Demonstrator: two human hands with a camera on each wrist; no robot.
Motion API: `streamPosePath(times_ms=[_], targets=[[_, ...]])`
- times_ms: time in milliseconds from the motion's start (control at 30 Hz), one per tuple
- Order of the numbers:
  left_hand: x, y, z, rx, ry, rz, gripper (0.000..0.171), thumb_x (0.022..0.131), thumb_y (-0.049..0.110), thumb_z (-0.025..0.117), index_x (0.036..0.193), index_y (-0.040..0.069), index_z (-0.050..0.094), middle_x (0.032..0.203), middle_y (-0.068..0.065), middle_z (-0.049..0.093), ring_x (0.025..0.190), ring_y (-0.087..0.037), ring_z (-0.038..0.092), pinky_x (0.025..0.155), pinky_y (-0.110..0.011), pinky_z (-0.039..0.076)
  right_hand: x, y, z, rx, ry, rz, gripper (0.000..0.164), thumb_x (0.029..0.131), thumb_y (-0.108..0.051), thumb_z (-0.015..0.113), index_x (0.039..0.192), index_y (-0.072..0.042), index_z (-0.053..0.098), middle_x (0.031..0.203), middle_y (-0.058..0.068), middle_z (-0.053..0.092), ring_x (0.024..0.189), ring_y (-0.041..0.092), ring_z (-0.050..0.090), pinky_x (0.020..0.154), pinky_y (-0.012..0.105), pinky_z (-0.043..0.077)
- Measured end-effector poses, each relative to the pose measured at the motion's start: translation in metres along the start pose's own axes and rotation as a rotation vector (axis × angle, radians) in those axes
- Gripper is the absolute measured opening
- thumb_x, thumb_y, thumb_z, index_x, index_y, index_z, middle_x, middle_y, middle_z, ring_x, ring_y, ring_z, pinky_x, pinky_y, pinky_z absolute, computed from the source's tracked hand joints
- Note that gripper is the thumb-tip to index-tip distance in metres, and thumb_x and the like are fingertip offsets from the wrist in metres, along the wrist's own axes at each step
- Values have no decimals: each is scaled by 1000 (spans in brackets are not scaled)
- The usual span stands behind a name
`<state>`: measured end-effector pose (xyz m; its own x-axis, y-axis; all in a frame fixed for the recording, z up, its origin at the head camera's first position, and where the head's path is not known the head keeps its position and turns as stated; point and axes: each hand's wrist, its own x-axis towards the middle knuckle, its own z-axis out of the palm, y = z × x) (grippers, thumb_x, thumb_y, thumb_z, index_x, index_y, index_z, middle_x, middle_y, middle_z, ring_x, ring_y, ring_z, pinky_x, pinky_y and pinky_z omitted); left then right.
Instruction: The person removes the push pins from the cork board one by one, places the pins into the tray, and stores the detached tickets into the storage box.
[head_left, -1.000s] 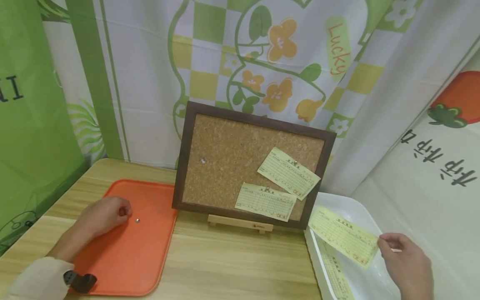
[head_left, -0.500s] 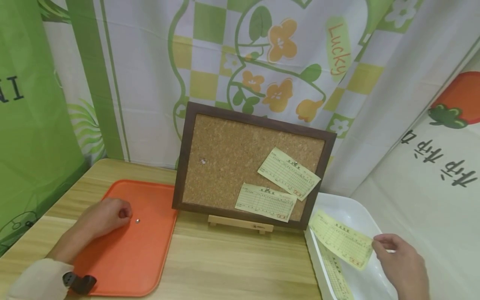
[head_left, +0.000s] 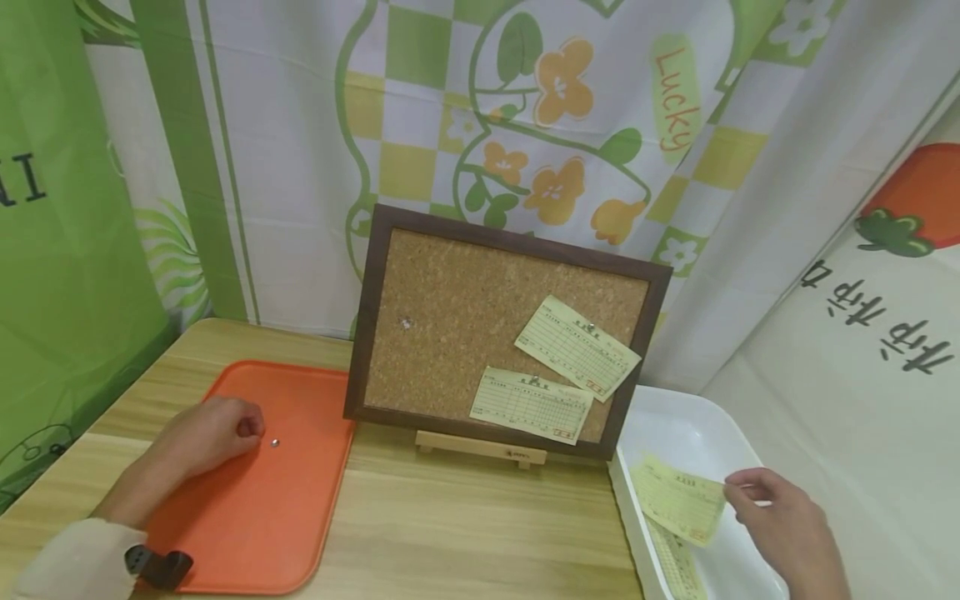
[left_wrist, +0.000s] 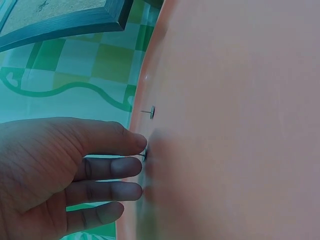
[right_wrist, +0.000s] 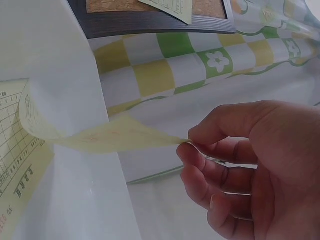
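Now shifted leftward with the right hand (head_left: 789, 527), the yellow slip (head_left: 681, 502) bends over the white bin (head_left: 678, 421) — fingers clamped on its edge, so release apparently remains undone. The left hand's (head_left: 206, 433) fingers meet a tack (left_wrist: 145, 155) — grip unclear.

Soft, even light fills the head view, while the left wrist view looks washed-out, a blurred shadow (left_wrist: 167, 175) darkening the tray (left_wrist: 240, 110).
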<state>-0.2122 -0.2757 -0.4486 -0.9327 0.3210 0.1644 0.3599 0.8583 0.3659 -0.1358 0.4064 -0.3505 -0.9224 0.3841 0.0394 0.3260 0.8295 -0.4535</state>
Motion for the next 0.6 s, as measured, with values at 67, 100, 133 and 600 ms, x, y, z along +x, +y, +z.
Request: streamPosePath(times_ms=[67, 100, 133, 600], targets=[[0, 0, 0, 1, 1, 0, 12, 78, 8, 74, 78, 17, 65, 74, 10, 57, 67, -11, 49, 60, -35, 42, 1, 0, 0, -5, -14, -16, 33, 98, -26, 63, 116, 1, 66, 95, 10, 73, 78, 21, 67, 65, 38, 44], [0, 0, 0, 3, 4, 2, 12, 78, 9, 74, 78, 17, 66, 74, 10, 56, 67, -11, 49, 60, -35, 42, 1, 0, 1, -8, -23, -23, 33, 99, -27, 63, 117, 1, 66, 95, 10, 74, 77, 21, 67, 65, 38, 45], [0, 0, 0, 2, 7, 2, 13, 79, 9, 75, 78, 18, 65, 74, 10, 56, 67, -10, 48, 60, -35, 42, 0, 0, 1, -8, -35, -29, 34, 99, -27, 62, 117, 1, 65, 96, 9, 73, 78, 21, 67, 64, 38, 45], [2, 24, -9, -3, 58, -11, 13, 82, 15, 75, 80, 23, 65, 73, 13, 54, 67, -8, 50, 57, -34, 42, -16, -25, 7, 4, -96, -252, 25, 101, -29, 65, 112, -8, 70, 91, 1, 73, 74, 13, 67, 67, 34, 46]])
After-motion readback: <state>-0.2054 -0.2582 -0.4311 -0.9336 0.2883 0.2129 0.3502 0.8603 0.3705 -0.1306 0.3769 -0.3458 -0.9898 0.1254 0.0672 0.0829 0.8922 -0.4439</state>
